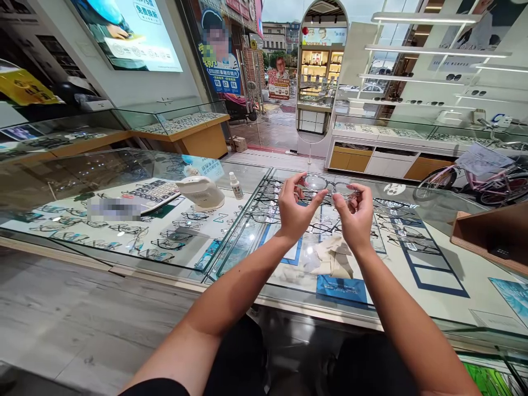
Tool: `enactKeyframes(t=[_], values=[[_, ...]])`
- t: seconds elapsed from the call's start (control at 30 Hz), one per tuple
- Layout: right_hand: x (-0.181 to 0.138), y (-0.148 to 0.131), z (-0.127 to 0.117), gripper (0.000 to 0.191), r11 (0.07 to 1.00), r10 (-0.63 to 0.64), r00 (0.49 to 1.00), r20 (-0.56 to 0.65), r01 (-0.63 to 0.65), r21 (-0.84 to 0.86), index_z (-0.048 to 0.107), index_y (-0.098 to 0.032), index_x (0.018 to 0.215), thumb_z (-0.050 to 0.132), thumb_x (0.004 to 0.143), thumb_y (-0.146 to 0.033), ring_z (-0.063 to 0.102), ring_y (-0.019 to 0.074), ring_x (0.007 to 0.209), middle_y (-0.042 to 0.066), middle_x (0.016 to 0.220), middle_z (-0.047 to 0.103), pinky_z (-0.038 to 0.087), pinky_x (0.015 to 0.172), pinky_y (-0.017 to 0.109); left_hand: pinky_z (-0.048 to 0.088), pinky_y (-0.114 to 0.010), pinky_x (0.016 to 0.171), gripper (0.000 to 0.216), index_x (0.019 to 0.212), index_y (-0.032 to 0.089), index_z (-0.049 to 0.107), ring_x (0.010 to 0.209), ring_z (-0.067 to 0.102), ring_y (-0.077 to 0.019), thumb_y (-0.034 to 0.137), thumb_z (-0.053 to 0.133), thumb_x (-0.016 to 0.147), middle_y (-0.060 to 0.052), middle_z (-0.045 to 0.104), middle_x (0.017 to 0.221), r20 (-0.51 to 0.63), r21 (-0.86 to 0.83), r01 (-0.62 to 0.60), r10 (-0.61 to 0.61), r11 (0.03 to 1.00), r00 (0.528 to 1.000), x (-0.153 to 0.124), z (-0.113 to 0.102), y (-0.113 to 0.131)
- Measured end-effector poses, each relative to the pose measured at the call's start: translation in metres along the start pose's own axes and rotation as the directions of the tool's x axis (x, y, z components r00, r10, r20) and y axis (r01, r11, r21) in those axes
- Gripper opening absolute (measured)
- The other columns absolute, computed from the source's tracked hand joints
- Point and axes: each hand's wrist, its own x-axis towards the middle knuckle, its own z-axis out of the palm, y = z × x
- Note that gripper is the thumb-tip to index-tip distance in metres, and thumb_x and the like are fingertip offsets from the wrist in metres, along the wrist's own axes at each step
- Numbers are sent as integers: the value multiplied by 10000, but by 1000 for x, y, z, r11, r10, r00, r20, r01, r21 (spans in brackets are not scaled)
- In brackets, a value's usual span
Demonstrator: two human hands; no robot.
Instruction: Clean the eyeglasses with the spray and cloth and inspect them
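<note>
I hold a pair of thin-framed eyeglasses [325, 185] up in front of me with both hands, above a glass display counter [231, 258]. My left hand [295, 212] pinches the left lens rim between thumb and fingers. My right hand [355, 215] grips the right side of the frame the same way. The lenses are clear and face away from me. A beige cleaning cloth [332, 258] lies on the glass just below my hands.
Rows of glasses fill the case under the glass. On the counter stand a calculator [154, 192], a white device [202, 191] and a small spray bottle [236, 186]. A wooden tray [490, 236] sits right; a pink bicycle [474, 181] and oval mirror [322, 71] stand beyond.
</note>
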Motion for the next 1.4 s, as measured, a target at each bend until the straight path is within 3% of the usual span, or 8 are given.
enactKeyframes(t=[0.23,0.37,0.53,0.73,1.07,1.2,1.3,1.4], values=[[8,0,-4,517,1000,-19,998,-64,19,9,607,-271,1207,793,863,-609,401,177,741,-29,855,409,383,714,331,534,-326,770,588,1341,228,655,801,593,-151,617,761,913,-72,673,1089,105,-85,-16,25,996,994,0,-1,2],[11,1,-6,475,999,-25,993,-111,29,31,610,-274,1194,781,879,-586,414,185,749,-25,856,414,387,726,332,585,-334,834,463,1288,210,652,960,702,-189,568,644,996,-97,719,1095,197,-281,163,-109,946,974,1,2,-3],[13,-1,-9,461,998,-54,990,-128,56,12,618,-268,1191,784,880,-565,415,187,760,-21,865,427,379,742,329,603,-321,781,390,1079,198,675,867,720,-170,560,724,944,-87,752,981,216,-414,312,-240,855,946,8,4,-6],[12,-2,-8,471,998,-65,994,-89,66,1,623,-266,1191,788,874,-572,428,184,766,-22,869,439,390,754,337,589,-292,753,438,1031,206,670,805,691,-136,623,746,922,-51,728,931,175,-412,305,-254,859,951,12,3,-4],[10,-3,-8,483,990,-132,987,-89,128,-53,631,-251,1202,792,878,-570,440,166,767,-12,898,487,417,783,350,596,-302,779,472,1003,191,654,782,687,-138,646,747,921,-49,729,891,202,-424,319,-255,848,946,13,2,-9],[11,-3,-7,511,984,-174,975,-138,167,-56,635,-229,1190,799,864,-587,447,157,757,-20,894,488,413,761,342,605,-342,870,387,1083,204,678,889,728,-163,579,693,987,-84,764,1031,168,-392,248,-196,886,966,10,1,-6],[12,-3,-7,515,979,-201,966,-163,192,-69,639,-215,1188,800,868,-585,458,155,751,-25,886,489,414,760,341,584,-396,967,395,1236,231,665,1051,714,-200,557,657,1014,-108,734,1211,83,-265,60,-39,962,996,7,-2,-2],[12,-3,-8,524,973,-227,960,-165,214,-91,634,-217,1204,792,876,-594,474,160,760,-22,890,504,423,764,341,567,-429,982,561,1352,234,622,1120,675,-238,590,748,937,-130,676,1309,29,-74,-118,120,990,992,3,-5,2]])
